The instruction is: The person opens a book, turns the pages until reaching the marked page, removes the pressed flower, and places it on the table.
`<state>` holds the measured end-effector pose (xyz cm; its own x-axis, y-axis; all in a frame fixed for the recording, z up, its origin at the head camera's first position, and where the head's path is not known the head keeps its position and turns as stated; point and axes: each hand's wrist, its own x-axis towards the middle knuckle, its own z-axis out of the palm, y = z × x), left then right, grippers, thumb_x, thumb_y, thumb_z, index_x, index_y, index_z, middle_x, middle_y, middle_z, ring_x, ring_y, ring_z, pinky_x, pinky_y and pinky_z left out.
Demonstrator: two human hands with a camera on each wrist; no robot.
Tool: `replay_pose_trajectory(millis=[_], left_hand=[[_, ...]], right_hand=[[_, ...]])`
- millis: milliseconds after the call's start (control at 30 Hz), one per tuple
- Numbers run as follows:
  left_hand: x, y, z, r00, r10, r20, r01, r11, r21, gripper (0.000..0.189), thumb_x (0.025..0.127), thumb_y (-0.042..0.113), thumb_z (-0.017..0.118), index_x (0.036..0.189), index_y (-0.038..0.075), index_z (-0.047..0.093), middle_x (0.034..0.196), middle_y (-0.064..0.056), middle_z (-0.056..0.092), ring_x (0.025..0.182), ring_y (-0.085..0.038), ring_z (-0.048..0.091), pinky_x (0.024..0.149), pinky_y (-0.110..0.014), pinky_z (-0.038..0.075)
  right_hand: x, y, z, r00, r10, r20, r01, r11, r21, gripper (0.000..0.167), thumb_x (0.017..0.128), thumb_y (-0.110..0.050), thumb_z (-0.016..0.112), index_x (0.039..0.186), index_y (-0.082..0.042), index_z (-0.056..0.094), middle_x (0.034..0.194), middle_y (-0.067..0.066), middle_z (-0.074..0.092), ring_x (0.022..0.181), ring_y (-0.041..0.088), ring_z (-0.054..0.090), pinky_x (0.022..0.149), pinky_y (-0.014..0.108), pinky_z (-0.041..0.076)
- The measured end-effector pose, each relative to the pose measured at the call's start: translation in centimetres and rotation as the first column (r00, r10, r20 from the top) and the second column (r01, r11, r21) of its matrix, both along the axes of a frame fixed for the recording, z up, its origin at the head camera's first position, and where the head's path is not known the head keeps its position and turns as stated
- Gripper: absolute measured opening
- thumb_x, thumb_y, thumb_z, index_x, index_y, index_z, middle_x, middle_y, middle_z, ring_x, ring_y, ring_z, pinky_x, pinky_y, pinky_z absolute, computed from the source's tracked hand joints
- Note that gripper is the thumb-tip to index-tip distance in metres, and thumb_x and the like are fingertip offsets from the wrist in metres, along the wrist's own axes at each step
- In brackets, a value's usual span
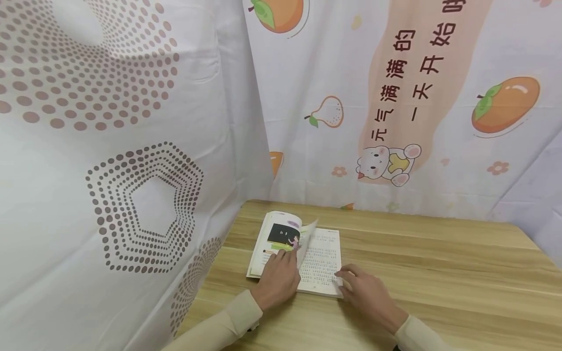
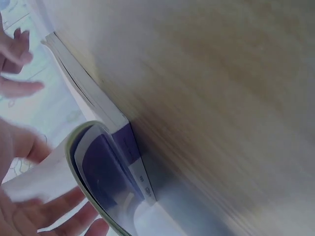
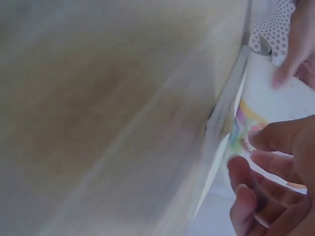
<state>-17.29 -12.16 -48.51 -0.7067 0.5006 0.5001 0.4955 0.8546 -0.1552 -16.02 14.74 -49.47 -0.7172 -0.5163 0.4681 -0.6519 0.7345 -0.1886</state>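
Note:
An open book (image 1: 322,258) lies on the wooden table, with printed text on its right page and a blackboard picture on its left. One loose leaf (image 1: 308,239) stands up near the middle. My left hand (image 1: 278,275) rests on the left page beside the fold; the left wrist view shows its fingers (image 2: 69,211) spread over the curved pages. At the book's lower right edge is my right hand (image 1: 364,295), its fingers loosely bent. From the right wrist, its thumb and fingertips (image 3: 241,164) appear close over a page with a coloured picture, with nothing between them.
The wooden table (image 1: 439,268) extends to the right of the book. A white dotted curtain (image 1: 131,146) hangs close along the left side, and a curtain with fruit prints (image 1: 329,161) hangs behind the table's far edge.

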Motion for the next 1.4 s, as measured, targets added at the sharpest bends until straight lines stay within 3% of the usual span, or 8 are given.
replay_pose_trajectory(millis=[133, 267, 400, 567, 767, 1100, 1267, 1400], left_hand=[[-0.3, -0.4, -0.1, 0.994, -0.010, -0.105, 0.023, 0.993, 0.118, 0.056, 0.093, 0.006, 0.030, 0.147, -0.005, 0.043, 0.109, -0.018, 0.064, 0.085, -0.026, 0.062, 0.060, -0.033, 0.047], [-0.5, -0.7, 0.1, 0.995, 0.003, -0.096, 0.010, 0.991, 0.134, 0.067, 0.083, -0.002, 0.070, 0.145, 0.005, 0.046, 0.138, -0.029, 0.047, 0.115, -0.040, 0.056, 0.083, -0.043, 0.052], [-0.6, -0.8, 0.3, 0.998, 0.031, -0.056, -0.027, 0.997, 0.072, 0.088, 0.053, 0.006, 0.099, 0.131, 0.014, 0.059, 0.146, -0.026, 0.042, 0.134, -0.044, 0.039, 0.101, -0.054, 0.042], [-0.5, -1.0, 0.2, 0.999, 0.018, -0.039, -0.018, 1.000, 0.009, 0.054, 0.060, -0.003, 0.087, 0.109, 0.018, 0.073, 0.127, -0.012, 0.061, 0.125, -0.034, 0.051, 0.098, -0.050, 0.045], [-0.3, -0.9, 0.0, 1.000, -0.005, 0.026, 0.007, 0.998, -0.067, 0.028, 0.074, 0.001, 0.083, 0.097, 0.017, 0.077, 0.107, -0.001, 0.068, 0.101, -0.022, 0.059, 0.076, -0.033, 0.053], [-0.2, -0.6, 0.0, 0.989, -0.106, 0.106, 0.107, 0.994, -0.004, 0.005, 0.084, 0.017, 0.079, 0.089, 0.018, 0.077, 0.103, -0.001, 0.071, 0.099, -0.019, 0.059, 0.077, -0.033, 0.051], [0.1, -0.5, -0.2, 0.982, -0.096, 0.163, 0.105, 0.993, -0.047, 0.045, 0.080, 0.062, 0.079, 0.094, 0.020, 0.076, 0.110, 0.000, 0.068, 0.105, -0.021, 0.055, 0.083, -0.037, 0.050], [0.1, -0.6, -0.3, 0.985, -0.088, 0.151, 0.101, 0.991, -0.084, 0.048, 0.076, 0.065, 0.081, 0.094, 0.021, 0.075, 0.111, 0.001, 0.067, 0.104, -0.020, 0.054, 0.083, -0.036, 0.049]], right_hand=[[0.3, 0.0, -0.5, 0.999, 0.015, 0.029, -0.016, 0.999, 0.034, 0.026, 0.081, -0.013, 0.086, 0.105, -0.008, 0.077, 0.109, 0.006, 0.070, 0.074, 0.011, 0.067, 0.058, 0.026, 0.054], [0.4, 0.1, -0.6, 0.999, 0.018, 0.050, -0.021, 0.998, 0.059, 0.023, 0.081, -0.018, 0.087, 0.099, -0.007, 0.078, 0.108, 0.006, 0.071, 0.079, 0.015, 0.071, 0.062, 0.027, 0.057], [0.3, 0.2, -0.5, 0.996, 0.012, 0.090, -0.020, 0.997, 0.079, 0.017, 0.080, -0.021, 0.088, 0.091, -0.011, 0.079, 0.107, 0.004, 0.070, 0.074, 0.011, 0.067, 0.059, 0.025, 0.054], [0.3, 0.2, -0.1, 0.996, 0.034, 0.085, -0.044, 0.993, 0.114, 0.010, 0.083, -0.019, 0.085, 0.090, -0.014, 0.079, 0.101, 0.001, 0.072, 0.075, 0.013, 0.070, 0.061, 0.028, 0.056], [0.3, 0.0, 0.2, 0.997, 0.080, -0.020, -0.076, 0.985, 0.157, 0.006, 0.086, -0.015, 0.082, 0.089, -0.011, 0.078, 0.091, -0.002, 0.073, 0.072, 0.013, 0.070, 0.061, 0.028, 0.057], [-0.2, 0.0, 0.4, 0.991, 0.084, -0.103, -0.074, 0.992, 0.100, 0.012, 0.076, -0.005, 0.084, 0.082, -0.015, 0.080, 0.085, -0.007, 0.073, 0.068, 0.007, 0.069, 0.052, 0.021, 0.050], [-0.2, 0.0, 0.4, 0.993, 0.086, -0.082, -0.079, 0.993, 0.084, 0.014, 0.075, -0.003, 0.083, 0.082, -0.015, 0.080, 0.085, -0.007, 0.074, 0.069, 0.007, 0.069, 0.052, 0.020, 0.050], [-0.1, -0.1, 0.5, 0.995, 0.081, -0.053, -0.079, 0.995, 0.053, 0.012, 0.078, -0.005, 0.084, 0.082, -0.016, 0.079, 0.085, -0.009, 0.073, 0.070, 0.006, 0.068, 0.055, 0.022, 0.052]])
